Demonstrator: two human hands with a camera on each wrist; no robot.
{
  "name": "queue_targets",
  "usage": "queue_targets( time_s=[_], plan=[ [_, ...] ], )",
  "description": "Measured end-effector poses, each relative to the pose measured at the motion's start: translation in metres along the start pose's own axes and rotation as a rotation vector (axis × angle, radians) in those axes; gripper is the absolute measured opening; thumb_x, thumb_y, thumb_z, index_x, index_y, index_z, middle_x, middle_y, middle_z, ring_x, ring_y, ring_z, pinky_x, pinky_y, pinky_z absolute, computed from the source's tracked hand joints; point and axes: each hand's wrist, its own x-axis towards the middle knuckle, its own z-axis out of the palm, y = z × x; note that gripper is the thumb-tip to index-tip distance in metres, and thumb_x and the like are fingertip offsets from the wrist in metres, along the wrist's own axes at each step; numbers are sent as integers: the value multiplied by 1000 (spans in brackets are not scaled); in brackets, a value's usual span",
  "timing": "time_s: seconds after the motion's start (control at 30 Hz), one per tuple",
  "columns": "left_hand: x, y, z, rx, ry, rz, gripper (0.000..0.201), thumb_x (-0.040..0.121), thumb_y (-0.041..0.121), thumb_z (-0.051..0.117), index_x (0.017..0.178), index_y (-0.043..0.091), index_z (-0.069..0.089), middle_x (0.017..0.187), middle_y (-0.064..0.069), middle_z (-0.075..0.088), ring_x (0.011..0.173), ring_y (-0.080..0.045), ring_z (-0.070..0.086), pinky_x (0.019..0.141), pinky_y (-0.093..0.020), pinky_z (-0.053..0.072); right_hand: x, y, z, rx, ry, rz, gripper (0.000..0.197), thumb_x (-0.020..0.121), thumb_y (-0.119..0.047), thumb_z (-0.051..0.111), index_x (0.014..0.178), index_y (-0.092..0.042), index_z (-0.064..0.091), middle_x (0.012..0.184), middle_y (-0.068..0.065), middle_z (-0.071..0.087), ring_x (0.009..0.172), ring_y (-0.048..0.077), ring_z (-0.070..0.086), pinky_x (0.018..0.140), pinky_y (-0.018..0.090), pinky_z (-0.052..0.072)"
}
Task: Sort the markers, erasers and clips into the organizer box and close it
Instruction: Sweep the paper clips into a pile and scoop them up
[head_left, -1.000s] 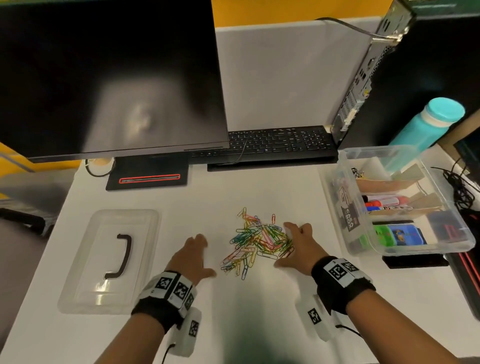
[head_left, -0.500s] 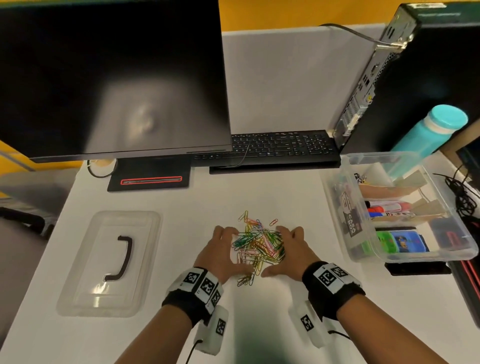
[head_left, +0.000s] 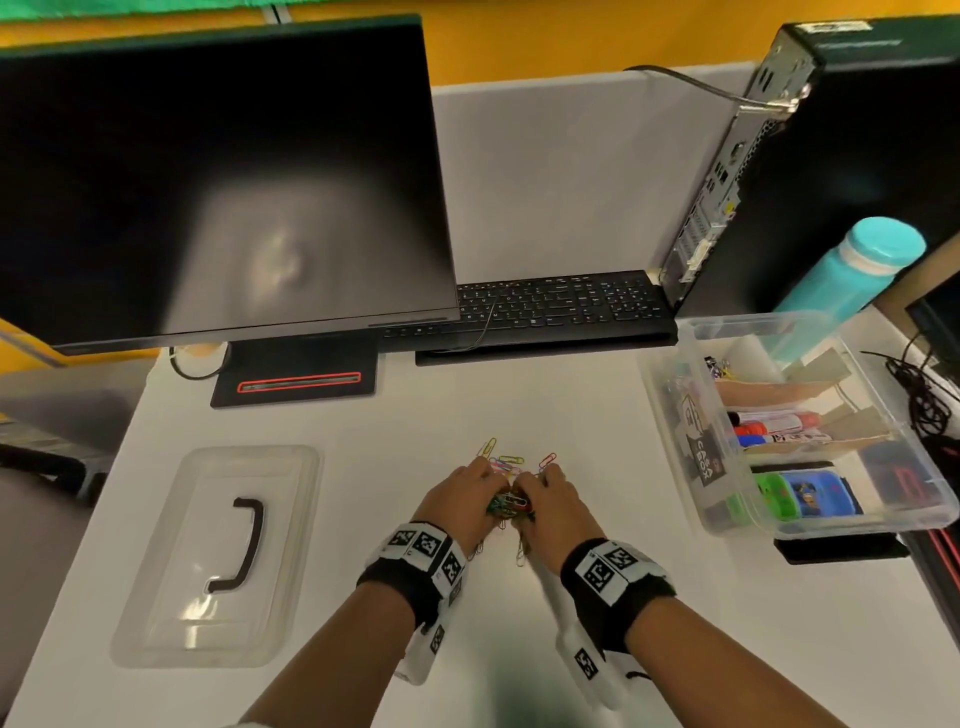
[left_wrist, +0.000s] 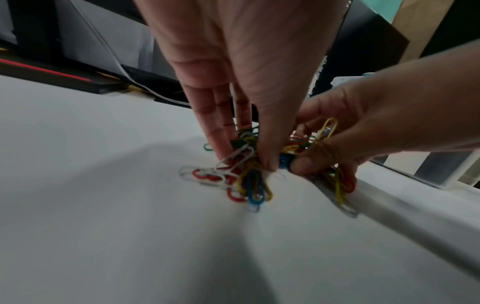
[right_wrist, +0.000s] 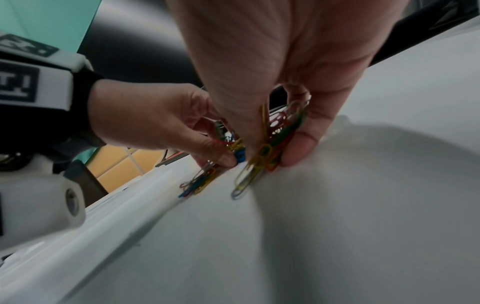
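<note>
A heap of coloured paper clips (head_left: 506, 506) lies mid-table, squeezed between my two hands. My left hand (head_left: 462, 499) pinches one bunch (left_wrist: 249, 181) between thumb and fingers. My right hand (head_left: 550, 506) pinches another bunch (right_wrist: 272, 139) beside it. A few loose clips (head_left: 506, 460) lie just beyond my fingertips. The clear organizer box (head_left: 691, 441) stands open at the right, holding markers (head_left: 774, 423) and green and blue erasers (head_left: 800, 493) in separate compartments. Its clear lid (head_left: 218, 556) with a black handle lies flat at the left.
A monitor (head_left: 218, 171) and a keyboard (head_left: 556, 306) stand at the back. A computer tower (head_left: 779, 171) and a teal bottle (head_left: 857, 275) are behind the box. Black cables (head_left: 919, 395) trail at the right edge.
Both hands have swept inward from either side of the spread clips, gathered them into a tight heap and closed their fingers on them.
</note>
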Motion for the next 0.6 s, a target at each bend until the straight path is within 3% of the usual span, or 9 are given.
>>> queue_targets(
  time_s=[0.23,0.37,0.47,0.6],
  plan=[
    [-2,-3,-1,29,18,-4,30,95,25,47,122,19,60,118,-5,54,107,-22,54,88,-33,48,4,15,-7,121,83,-25,26,93,-10,50,106,-14,72,103,9,61,97,25,60,82,29,46],
    [-4,-6,-3,-29,32,-17,29,95,28,49,120,21,62,116,-4,56,105,-20,55,89,-31,47,3,23,-15,249,130,32,22,91,-5,57,104,-10,74,105,11,69,98,23,63,88,23,46],
    [-6,-8,-6,-111,75,-38,30,93,27,55,120,18,64,115,-4,58,104,-19,57,87,-25,45,-1,30,-22,338,195,58,19,88,-4,62,102,-9,74,102,9,71,88,14,62,80,13,42],
    [-8,-7,-10,-192,150,-64,30,90,26,61,118,17,65,110,-3,61,102,-18,58,80,-15,37,-13,29,-44,365,288,27,19,87,-2,63,100,-9,75,95,12,72,74,14,61,74,15,48]
  ],
)
